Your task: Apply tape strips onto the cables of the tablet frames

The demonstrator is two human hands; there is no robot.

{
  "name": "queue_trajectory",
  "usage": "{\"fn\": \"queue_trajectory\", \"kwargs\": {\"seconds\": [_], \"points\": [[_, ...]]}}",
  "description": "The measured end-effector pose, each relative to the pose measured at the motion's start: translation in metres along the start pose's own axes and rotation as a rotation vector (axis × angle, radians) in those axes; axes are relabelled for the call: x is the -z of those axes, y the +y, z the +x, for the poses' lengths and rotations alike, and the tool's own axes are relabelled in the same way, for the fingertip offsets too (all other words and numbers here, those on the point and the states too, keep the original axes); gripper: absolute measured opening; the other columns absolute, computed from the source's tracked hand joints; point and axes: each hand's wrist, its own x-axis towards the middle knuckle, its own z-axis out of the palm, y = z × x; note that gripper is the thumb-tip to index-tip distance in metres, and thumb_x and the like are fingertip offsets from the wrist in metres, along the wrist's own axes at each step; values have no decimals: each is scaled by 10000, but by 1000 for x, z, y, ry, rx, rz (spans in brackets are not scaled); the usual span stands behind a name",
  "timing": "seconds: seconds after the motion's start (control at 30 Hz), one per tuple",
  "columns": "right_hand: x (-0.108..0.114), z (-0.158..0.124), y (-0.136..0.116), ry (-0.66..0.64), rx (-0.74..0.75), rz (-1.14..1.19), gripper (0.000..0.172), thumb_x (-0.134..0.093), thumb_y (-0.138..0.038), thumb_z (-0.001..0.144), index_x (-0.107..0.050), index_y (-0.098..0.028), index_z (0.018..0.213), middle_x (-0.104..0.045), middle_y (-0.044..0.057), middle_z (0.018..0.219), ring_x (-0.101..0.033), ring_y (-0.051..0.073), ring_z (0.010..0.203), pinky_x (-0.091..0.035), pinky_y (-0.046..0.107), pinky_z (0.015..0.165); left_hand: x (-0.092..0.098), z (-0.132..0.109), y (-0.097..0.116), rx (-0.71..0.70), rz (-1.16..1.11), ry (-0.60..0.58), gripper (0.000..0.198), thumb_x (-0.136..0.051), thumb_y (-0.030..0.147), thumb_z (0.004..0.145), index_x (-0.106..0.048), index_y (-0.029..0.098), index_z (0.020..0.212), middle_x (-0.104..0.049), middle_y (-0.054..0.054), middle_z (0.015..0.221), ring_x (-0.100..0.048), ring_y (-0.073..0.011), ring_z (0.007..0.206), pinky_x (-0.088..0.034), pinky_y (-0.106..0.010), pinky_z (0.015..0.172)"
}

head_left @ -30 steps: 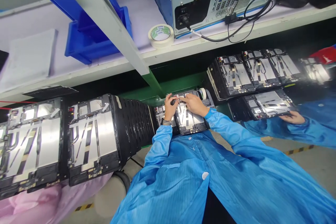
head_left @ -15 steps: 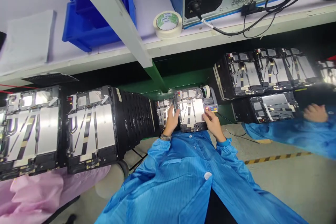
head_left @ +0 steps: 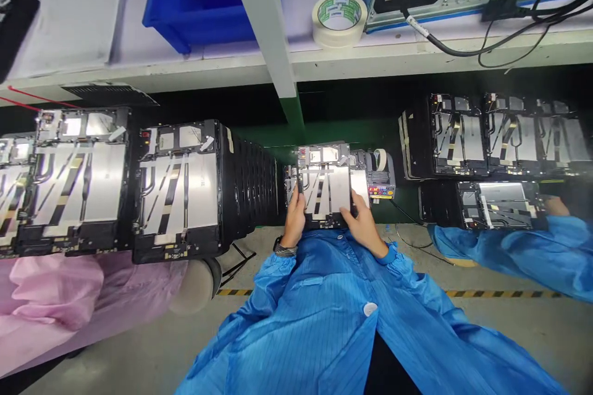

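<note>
Between my hands is an open tablet assembly (head_left: 340, 188), with silver battery plates, dark flex cables and a black frame. My left hand (head_left: 293, 222) grips its left edge, and my right hand (head_left: 364, 227) grips its lower right edge, thumb on top. Part of another tablet assembly (head_left: 360, 180) shows behind it on the right. Just right of that stands a tape dispenser (head_left: 389, 170) with a small roll and a lit button panel. Another assembly (head_left: 288, 184) is partly hidden beyond my left hand.
Tall stacks of tablet assemblies (head_left: 178, 197) stand at left, with more stacks (head_left: 458, 136) at right. A co-worker's sleeve (head_left: 523, 259) reaches in at right. Above, a shelf (head_left: 185, 68) bears a blue bin (head_left: 208, 24), a tape roll (head_left: 340, 31) and a computer case (head_left: 430, 18).
The tablet assembly has shifted left in my hands, baring part of the one behind it. My right thumb now lies over its edge. The whole view has turned slightly.
</note>
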Motion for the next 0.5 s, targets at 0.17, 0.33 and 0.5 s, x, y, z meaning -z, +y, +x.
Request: {"fn": "queue_trajectory", "kwargs": {"seconds": [0.17,0.33,0.5], "points": [[-32,-21,-7,-306,-102,200,820,-627,-458,976,-298,-254,1698,-397,112,1690,-343,295,1580,-230,508,1335,54,-28,-19,178,-240,153,572,-681,483,981,-604,296,1517,-553,1,1612,-431,-229,1564,-260,-409,1349],[-44,-47,12,-538,-353,505,1001,-729,-500,902,-184,-310,1720,-550,111,1572,-558,267,1410,-430,502,1215,85,-52,-38,340,-419,118,528,-752,434,939,-653,338,1449,-592,30,1575,-457,-214,1547,-298,-411,1337],[-55,-61,23,-518,-526,585,1094,-800,-476,835,-179,-311,1719,-708,63,1200,-695,207,1016,-578,439,1007,96,-63,-54,416,-498,75,409,-756,395,913,-732,300,1310,-712,-18,1427,-522,-259,1501,-391,-436,1291]]}}
